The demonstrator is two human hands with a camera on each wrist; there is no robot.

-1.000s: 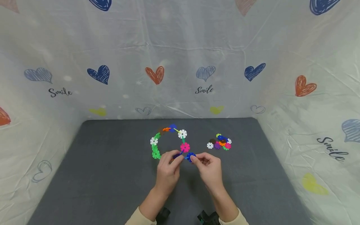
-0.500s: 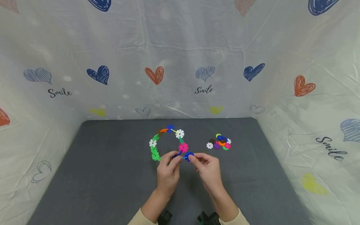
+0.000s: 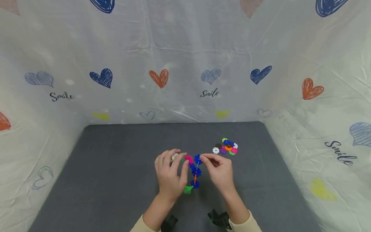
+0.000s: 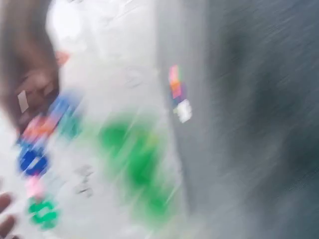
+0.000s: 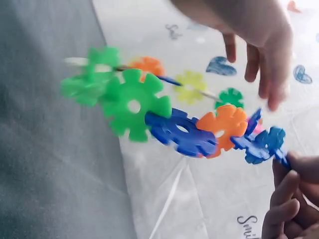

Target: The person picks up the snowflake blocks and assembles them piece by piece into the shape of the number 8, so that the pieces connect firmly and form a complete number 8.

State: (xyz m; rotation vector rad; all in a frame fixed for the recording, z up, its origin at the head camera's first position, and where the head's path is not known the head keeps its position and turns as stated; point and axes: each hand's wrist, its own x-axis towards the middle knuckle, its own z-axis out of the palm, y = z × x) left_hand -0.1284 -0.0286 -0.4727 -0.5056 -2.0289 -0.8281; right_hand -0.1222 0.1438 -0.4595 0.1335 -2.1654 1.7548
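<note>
Chain of multicoloured, notched, flower-shaped plastic discs (image 5: 166, 130) is being held aloft between left hand (image 3: 170, 170) and right hand (image 3: 221, 171), a dark-blue disc (image 3: 197, 159) being pinched by the right, nothing by the left. Separation is possibly being risked, weight apparently being carried by one pinch.

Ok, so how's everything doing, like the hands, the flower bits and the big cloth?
Left hand: thumb and fingers apart, gripping nothing.
Right hand: pinching a blue disc.
Chain of discs: linked together, held up off the table.
Pile of discs: heaped together on the table.
Cloth: hanging behind the table, creased.
</note>
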